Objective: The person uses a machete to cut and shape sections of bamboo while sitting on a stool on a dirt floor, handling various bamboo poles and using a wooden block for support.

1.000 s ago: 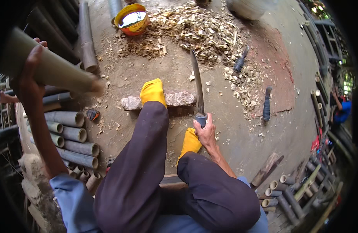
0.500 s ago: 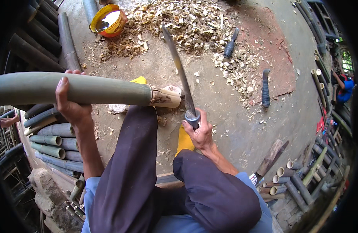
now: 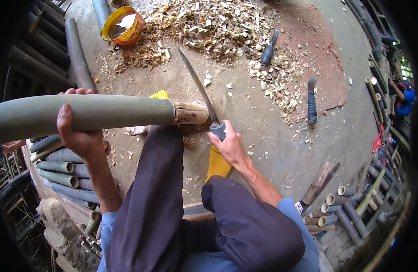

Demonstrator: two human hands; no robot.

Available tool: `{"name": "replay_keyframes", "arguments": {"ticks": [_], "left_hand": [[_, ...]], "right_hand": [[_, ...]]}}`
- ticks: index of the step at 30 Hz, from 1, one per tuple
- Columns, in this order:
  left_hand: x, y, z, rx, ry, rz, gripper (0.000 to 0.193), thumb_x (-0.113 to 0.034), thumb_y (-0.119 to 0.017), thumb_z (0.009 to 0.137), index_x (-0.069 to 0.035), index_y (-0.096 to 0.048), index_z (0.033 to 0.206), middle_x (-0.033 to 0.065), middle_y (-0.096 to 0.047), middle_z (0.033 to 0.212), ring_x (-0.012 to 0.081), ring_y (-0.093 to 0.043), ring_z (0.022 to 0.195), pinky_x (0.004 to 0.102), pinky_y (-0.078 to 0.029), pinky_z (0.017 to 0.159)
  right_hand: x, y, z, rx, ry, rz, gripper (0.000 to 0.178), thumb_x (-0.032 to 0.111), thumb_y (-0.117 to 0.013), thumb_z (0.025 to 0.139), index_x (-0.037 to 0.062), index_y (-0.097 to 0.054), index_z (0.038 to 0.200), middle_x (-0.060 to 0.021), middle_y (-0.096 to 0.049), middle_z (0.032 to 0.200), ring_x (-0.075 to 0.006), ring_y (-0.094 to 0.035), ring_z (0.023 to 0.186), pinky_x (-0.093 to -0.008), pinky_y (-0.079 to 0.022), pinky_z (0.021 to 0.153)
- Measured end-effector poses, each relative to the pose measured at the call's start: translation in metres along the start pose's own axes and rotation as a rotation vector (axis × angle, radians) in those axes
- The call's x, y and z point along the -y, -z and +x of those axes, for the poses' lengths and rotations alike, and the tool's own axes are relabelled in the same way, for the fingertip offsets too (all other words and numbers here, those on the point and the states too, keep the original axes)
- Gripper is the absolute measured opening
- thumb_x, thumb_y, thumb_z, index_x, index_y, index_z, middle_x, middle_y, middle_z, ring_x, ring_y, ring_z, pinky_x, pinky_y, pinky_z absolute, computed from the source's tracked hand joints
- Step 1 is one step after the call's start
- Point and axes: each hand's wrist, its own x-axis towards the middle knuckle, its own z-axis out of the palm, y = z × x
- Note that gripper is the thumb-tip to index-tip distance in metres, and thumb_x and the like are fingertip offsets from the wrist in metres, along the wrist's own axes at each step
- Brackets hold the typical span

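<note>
A thick green bamboo pole (image 3: 127, 112) lies across from the left edge, passing over my raised left knee. My left hand (image 3: 79, 131) is closed around it from beneath, with the thumb on the near side. Its right end (image 3: 191, 112) has had the skin cut away and shows pale wood. In my right hand (image 3: 229, 143) is the dark handle of a machete (image 3: 197, 84). The long blade slants up and to the left beyond the pale end, its lower part close to it; whether they touch I cannot tell.
Wood chips (image 3: 209, 27) lie heaped ahead, with a yellow-orange bucket (image 3: 123, 26) at their left. Two dark-handled tools (image 3: 267, 54) lie to the right, one on a reddish patch. Bamboo lengths (image 3: 66, 172) are stacked on both sides. A person in blue (image 3: 404, 99) is far right.
The machete blade has tilted further left, and my right hand has shifted slightly left and up. The left part of the bamboo pole sits lower, along with my left hand.
</note>
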Motion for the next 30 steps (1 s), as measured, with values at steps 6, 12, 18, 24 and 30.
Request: {"name": "replay_keyframes", "arguments": {"ticks": [6, 12, 18, 24, 30], "left_hand": [[0.003, -0.002, -0.007, -0.033, -0.041, 0.003, 0.048, -0.017, -0.053, 0.077, 0.006, -0.038, 0.116, 0.0171, -0.052, 0.106, 0.0289, -0.054, 0.097, 0.0446, -0.046, 0.088], [-0.004, 0.000, -0.006, -0.012, -0.053, 0.036, 0.044, -0.020, -0.054, 0.077, 0.002, -0.041, 0.113, 0.0146, -0.050, 0.104, 0.0269, -0.051, 0.101, 0.0450, -0.039, 0.095], [0.002, 0.009, 0.001, 0.187, -0.025, -0.075, 0.054, -0.023, -0.055, 0.072, 0.001, -0.036, 0.117, 0.0124, -0.043, 0.103, 0.0257, -0.045, 0.100, 0.0432, -0.034, 0.096], [0.007, 0.021, 0.006, 0.314, -0.043, -0.124, 0.059, -0.024, -0.054, 0.070, 0.003, -0.035, 0.119, 0.0135, -0.041, 0.105, 0.0262, -0.044, 0.099, 0.0432, -0.033, 0.097], [0.009, 0.028, 0.010, 0.364, -0.082, -0.146, 0.059, -0.024, -0.054, 0.070, 0.004, -0.036, 0.118, 0.0139, -0.042, 0.106, 0.0281, -0.044, 0.101, 0.0440, -0.034, 0.096]], "right_hand": [[0.006, -0.001, -0.013, -0.309, 0.428, 0.063, 0.042, 0.015, -0.071, 0.076, -0.0019, -0.044, 0.104, -0.0125, -0.059, 0.083, -0.0253, -0.063, 0.063, -0.0338, -0.053, 0.057], [-0.027, -0.007, 0.010, 0.072, -0.132, -0.092, 0.040, 0.034, -0.060, 0.084, -0.0012, -0.046, 0.099, -0.0179, -0.063, 0.072, -0.0282, -0.066, 0.069, -0.0360, -0.052, 0.055], [0.023, 0.009, -0.008, -0.233, 0.395, -0.001, 0.039, 0.028, -0.063, 0.083, -0.0010, -0.046, 0.103, -0.0139, -0.060, 0.068, -0.0235, -0.065, 0.063, -0.0323, -0.051, 0.054], [-0.029, 0.003, 0.021, 0.150, -0.114, -0.148, 0.036, 0.026, -0.063, 0.083, -0.0013, -0.047, 0.100, -0.0175, -0.064, 0.074, -0.0261, -0.065, 0.063, -0.0330, -0.052, 0.055], [-0.014, -0.005, -0.008, -0.138, 0.320, 0.099, 0.031, 0.019, -0.068, 0.079, 0.0012, -0.048, 0.094, -0.0123, -0.062, 0.072, -0.0159, -0.063, 0.062, -0.0277, -0.048, 0.051]]}}
